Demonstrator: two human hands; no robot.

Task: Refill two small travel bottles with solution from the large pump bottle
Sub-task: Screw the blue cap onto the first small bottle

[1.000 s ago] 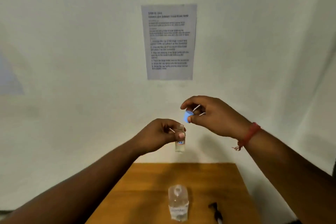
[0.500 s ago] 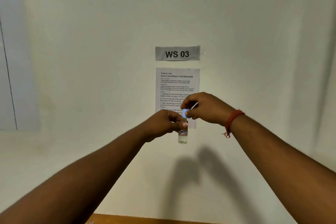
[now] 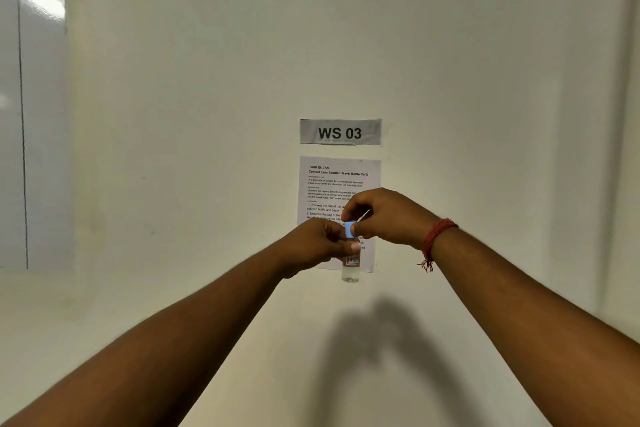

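1. Left hand (image 3: 320, 241): raised in front of the wall at chest height, fingers curled round the upper part of a small travel bottle (image 3: 350, 265). The thumb lies across the bottle's neck just below the cap.
2. Small travel bottle: held upright in the air, well clear of any surface. Body is clear; a red and blue label shows on its middle. The lower end hangs free below the left hand. The fill level cannot be read with certainty.
3. Right hand (image 3: 388, 217): positioned just beside and slightly above the left hand, fingers bent. Thumb and forefinger pinch a blue cap (image 3: 350, 229) at the top of the bottle. Whether the cap is seated on the neck or merely touching it cannot be told.
4. A red thread bracelet (image 3: 437, 238) sits on the right wrist, a loose end hanging down.
5. Wall behind: a grey sign (image 3: 340, 131) reading "WS 03", with a printed instruction sheet (image 3: 332, 184) directly below it, partly hidden by both hands.
6. Far left: a glossy whiteboard (image 3: 33, 121) with ruled lines.
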